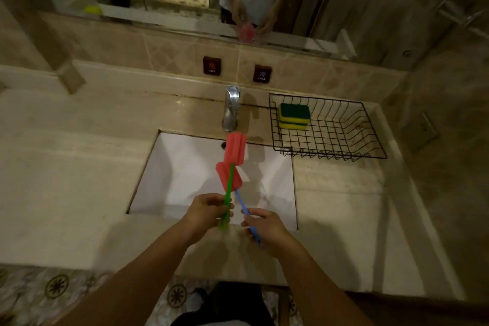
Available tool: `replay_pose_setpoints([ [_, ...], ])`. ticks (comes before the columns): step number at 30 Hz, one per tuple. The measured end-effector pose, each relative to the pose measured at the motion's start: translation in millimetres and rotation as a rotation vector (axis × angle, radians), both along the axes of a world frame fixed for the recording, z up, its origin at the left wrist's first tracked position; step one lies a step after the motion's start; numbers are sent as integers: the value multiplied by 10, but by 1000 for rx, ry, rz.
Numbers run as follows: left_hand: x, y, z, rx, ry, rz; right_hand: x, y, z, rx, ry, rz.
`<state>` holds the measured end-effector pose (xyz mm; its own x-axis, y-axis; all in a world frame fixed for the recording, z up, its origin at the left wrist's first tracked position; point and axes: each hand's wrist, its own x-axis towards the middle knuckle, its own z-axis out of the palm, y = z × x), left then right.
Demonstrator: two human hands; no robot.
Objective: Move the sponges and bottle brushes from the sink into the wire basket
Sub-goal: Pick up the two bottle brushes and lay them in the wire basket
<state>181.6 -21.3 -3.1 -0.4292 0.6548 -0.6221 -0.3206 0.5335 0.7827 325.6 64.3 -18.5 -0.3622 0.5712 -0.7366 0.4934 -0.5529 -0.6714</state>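
Observation:
Over the front of the white sink (180,167), my left hand (206,212) grips a green-handled bottle brush (235,149), its pink foam head reaching up toward the tap. My right hand (262,223) grips a blue-handled bottle brush (225,176) whose pink foam head lies lower and to the left, crossing behind the green handle. The black wire basket (344,140) stands on the counter to the right of the sink. Two stacked yellow-and-green sponges (294,115) sit in its left back corner.
A chrome tap (232,107) rises behind the sink, between the brushes and the basket's left edge. Hot and cold control plates (211,65) sit on the tiled wall. A mirror runs above, reflecting the person. Beige counter extends left and right.

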Motion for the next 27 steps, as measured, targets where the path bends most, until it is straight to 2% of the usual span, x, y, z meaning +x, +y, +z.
replay_pose_setpoints([
  [3, 116, 21, 72, 55, -73, 67, 65, -58, 8, -42, 72, -15],
  [8, 242, 145, 209, 146, -86, 51, 199, -66, -66, -31, 59, 5],
  [13, 339, 368, 330, 207, -118, 32, 387, 61, -16, 18, 126, -82],
  [18, 439, 584, 383, 205, -155, 35, 530, 388, 69, 71, 192, -261],
  [24, 569, 996, 429, 173, -183, -29, 676, 1067, 389, 276, 74, -277],
  [27, 587, 1265, 438, 187, -196, -32, 715, 1542, 603, 352, 35, -213],
])
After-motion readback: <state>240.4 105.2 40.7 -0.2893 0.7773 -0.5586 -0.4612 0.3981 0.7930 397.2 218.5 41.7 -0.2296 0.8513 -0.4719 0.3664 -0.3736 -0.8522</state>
